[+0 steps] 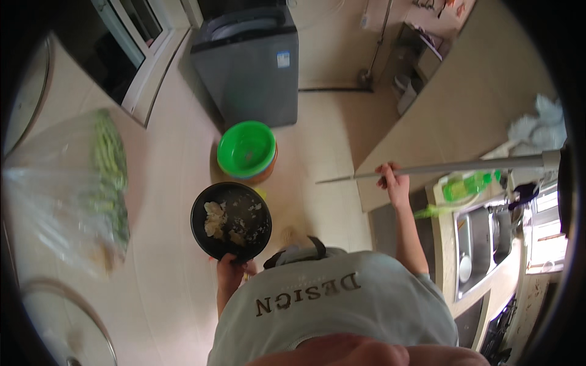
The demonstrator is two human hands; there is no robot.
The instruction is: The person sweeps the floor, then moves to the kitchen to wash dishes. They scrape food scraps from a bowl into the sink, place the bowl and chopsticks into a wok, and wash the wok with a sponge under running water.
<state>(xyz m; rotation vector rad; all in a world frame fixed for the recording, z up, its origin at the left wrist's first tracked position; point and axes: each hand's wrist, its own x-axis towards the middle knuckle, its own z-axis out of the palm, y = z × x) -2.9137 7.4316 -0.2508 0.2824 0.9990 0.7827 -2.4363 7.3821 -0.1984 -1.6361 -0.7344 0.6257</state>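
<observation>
My left hand [231,273] grips the near rim of a round black pan [199,238], held out over the floor. Inside lie pale, crumpled food pieces [214,220] and small white bits, gathered mostly to the left and along the bottom. On the other side, my right hand [394,185] has its fingers curled around a long grey bar [471,164]. This bar narrows toward the floor; whether it is a pole or a door's edge cannot be told. Beyond the pan, a green plastic basin [247,146] sits stacked on blue and orange ones.
A grey top-loading washing machine [256,78] stands ahead. To the left is a clear plastic bag [50,196] with long green vegetables [110,178]. At right, a counter holds a steel double sink [474,256] and a green bottle [464,186]. A window [132,50] is upper left.
</observation>
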